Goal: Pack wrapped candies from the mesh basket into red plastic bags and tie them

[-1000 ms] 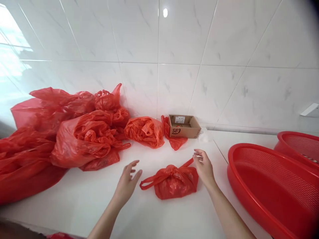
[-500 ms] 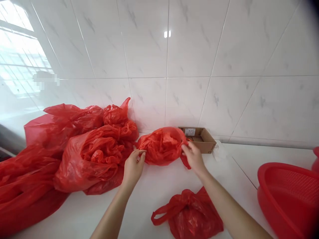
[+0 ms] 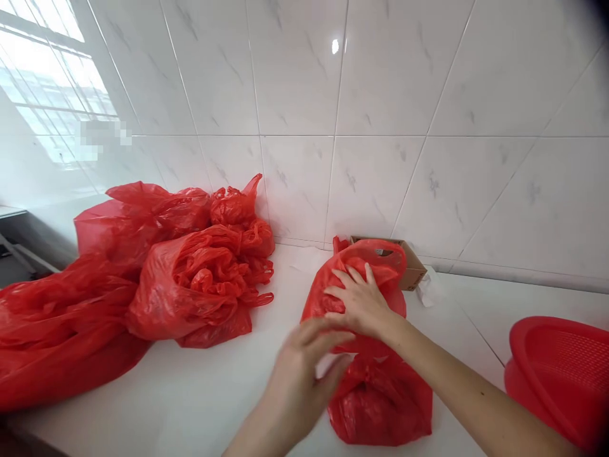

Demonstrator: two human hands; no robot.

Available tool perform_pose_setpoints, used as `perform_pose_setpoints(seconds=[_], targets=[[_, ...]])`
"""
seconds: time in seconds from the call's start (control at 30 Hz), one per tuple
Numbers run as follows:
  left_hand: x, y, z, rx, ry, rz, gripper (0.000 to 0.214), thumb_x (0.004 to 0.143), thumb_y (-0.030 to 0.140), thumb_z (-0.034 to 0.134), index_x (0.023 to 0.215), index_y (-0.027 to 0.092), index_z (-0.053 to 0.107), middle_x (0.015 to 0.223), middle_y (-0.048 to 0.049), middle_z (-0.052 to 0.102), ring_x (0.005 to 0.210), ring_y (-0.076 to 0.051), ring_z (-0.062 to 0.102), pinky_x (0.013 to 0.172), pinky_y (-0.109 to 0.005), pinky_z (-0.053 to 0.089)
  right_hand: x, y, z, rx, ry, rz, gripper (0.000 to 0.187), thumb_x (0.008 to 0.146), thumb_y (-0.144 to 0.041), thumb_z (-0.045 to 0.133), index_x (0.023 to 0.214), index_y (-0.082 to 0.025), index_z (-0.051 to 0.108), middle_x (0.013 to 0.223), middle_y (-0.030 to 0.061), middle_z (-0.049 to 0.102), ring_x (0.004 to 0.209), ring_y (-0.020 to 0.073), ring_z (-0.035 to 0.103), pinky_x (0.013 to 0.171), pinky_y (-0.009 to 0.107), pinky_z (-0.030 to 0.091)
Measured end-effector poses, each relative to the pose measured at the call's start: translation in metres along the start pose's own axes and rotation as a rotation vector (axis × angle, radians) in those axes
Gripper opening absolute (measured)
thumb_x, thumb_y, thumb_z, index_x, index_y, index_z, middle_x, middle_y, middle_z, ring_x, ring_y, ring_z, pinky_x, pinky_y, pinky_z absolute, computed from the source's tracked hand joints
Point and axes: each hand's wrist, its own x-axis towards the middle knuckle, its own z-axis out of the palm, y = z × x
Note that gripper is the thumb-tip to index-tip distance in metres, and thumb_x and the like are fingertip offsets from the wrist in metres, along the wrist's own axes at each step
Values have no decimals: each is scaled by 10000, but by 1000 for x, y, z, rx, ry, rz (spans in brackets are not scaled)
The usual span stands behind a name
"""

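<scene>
The right hand lies spread on the red plastic bag in front of the person, its fingers fanned over the crumpled plastic. The left hand is nearer the person and blurred; its fingers are bent and the thumb stands apart from them, and I can't tell whether the fingertips touch the bag. That bag sits on the white counter, in front of the cardboard box, hiding much of it. On the person's side of it, partly behind the left hand, lies a gathered red bag. White crumpled material is just beside the box. Over to the left, well apart from both hands, a heap of red bags spreads across the counter, and to the right stands a red basket with a meshed side.
</scene>
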Motion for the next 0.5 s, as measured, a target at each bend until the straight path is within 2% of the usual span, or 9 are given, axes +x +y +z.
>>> perform_pose_setpoints(seconds=[0.07,0.1,0.13,0.2,0.3,0.4,0.5], targets=[[-6,-20,-34,275,319,-8,279,879,353,595,1138,373,695,1359,-33,579,1265,-295,526,1055,-500,440,1,6,-2,-24,-109,30,422,754,-492,712,1121,-283,723,1433,114,491,1363,420,339,1123,661,27],[-10,-32,-51,438,448,-39,299,862,362,615,1151,369,689,1452,-28,492,1353,-337,428,1106,-567,355,3,8,-7,-28,-110,42,406,763,-480,707,1118,-286,725,1425,112,498,1355,418,350,1122,658,50],[-14,-45,-69,594,525,-103,366,832,373,651,1198,367,666,1552,-18,360,1418,-389,313,1128,-642,253,6,8,-14,-27,-83,43,395,778,-482,692,1120,-289,723,1430,108,489,1355,414,346,1120,652,75],[-23,-70,-98,794,533,-297,609,773,396,712,1356,390,535,1642,-13,111,1450,-480,135,1061,-772,163,19,2,-30,-31,0,28,395,816,-502,646,1133,-278,714,1462,110,443,1368,410,317,1113,635,121],[-36,-98,-124,858,504,-514,832,716,437,752,1455,438,370,1651,-52,-16,1433,-541,66,944,-846,190,52,-17,-50,-33,33,13,445,859,-497,597,1226,-250,652,1492,120,393,1347,380,351,1103,568,215],[-39,-112,-132,874,527,-568,818,758,455,706,1476,446,316,1650,-74,-40,1449,-505,48,965,-816,197,100,-37,-51,-1,-68,-39,543,872,-470,594,1369,-262,520,1482,125,392,1299,352,417,1036,486,351],[-35,-119,-134,864,494,-602,825,740,439,720,1464,468,325,1647,-56,-87,1457,-488,13,973,-807,191,152,-52,-35,-17,-94,-104,681,848,-400,648,1464,-286,383,1482,144,372,1291,365,417,985,455,403]])
